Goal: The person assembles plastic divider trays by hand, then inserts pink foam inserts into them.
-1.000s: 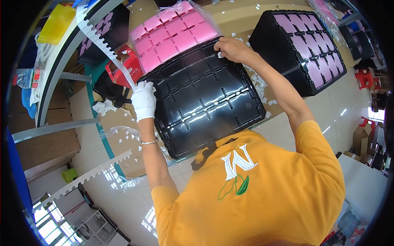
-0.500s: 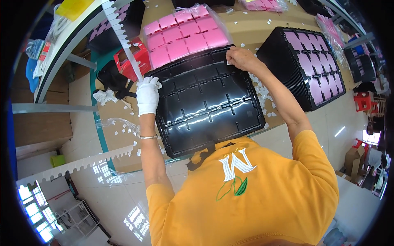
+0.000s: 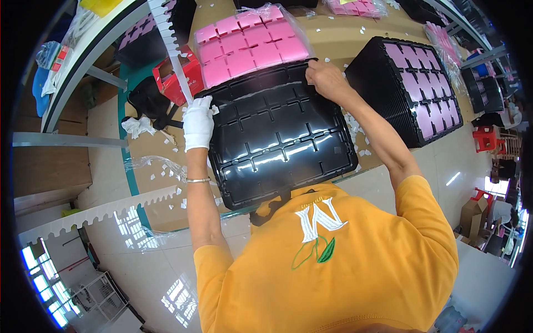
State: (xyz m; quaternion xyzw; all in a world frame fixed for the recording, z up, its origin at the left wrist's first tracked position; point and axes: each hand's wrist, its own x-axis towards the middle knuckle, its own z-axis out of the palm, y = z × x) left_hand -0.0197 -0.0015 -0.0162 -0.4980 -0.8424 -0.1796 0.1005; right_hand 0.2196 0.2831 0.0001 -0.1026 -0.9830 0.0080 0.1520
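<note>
A glossy black plastic tray (image 3: pixel 266 133) with raised cross-shaped ridges lies tilted on the table in front of me. My left hand (image 3: pixel 198 125), in a white glove, grips its left rim near the far corner; a small white bit shows beside the thumb. At the far right corner my bare right hand (image 3: pixel 328 80) pinches the rim with bent fingers. Its fingertips are partly hidden, so any small piece under them cannot be made out. Behind the tray is a stack of pink sheets (image 3: pixel 252 47) with cross-shaped cutouts, wrapped in clear plastic.
To the right stands a tall stack of black trays (image 3: pixel 383 89) with pink inserts. A red box (image 3: pixel 180 77), a black bag (image 3: pixel 150 102) and crumpled white cloth (image 3: pixel 137 126) lie left. White scraps dot the brown tabletop (image 3: pixel 336 39). A notched white strip (image 3: pixel 165 39) rises beside my left hand.
Both hands stay at the same rim places. The right fingers have shifted slightly at the corner, and a small white piece seen under them earlier is now out of sight. The view has tilted a little.
</note>
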